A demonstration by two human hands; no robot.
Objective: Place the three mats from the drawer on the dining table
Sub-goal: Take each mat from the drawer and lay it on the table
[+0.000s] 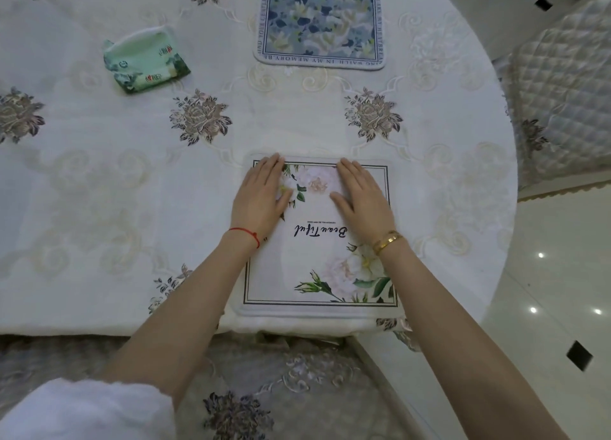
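A white mat point(317, 274) printed with pale roses and the word "Beautiful" lies flat at the near edge of the dining table point(99, 181). My left hand point(261, 194) presses flat on its far left part, fingers straight. My right hand point(360, 198) lies flat on its far right part, fingers straight too. A second mat point(320, 19), blue with a floral print and a lettered border, lies flat at the far side of the table, apart from both hands. No third mat is in view.
A green tissue pack point(145, 62) lies at the far left on the flowered white tablecloth. A quilted chair point(562, 85) stands at the right beyond the round table's edge. Glossy tiled floor point(545, 290) shows at the right.
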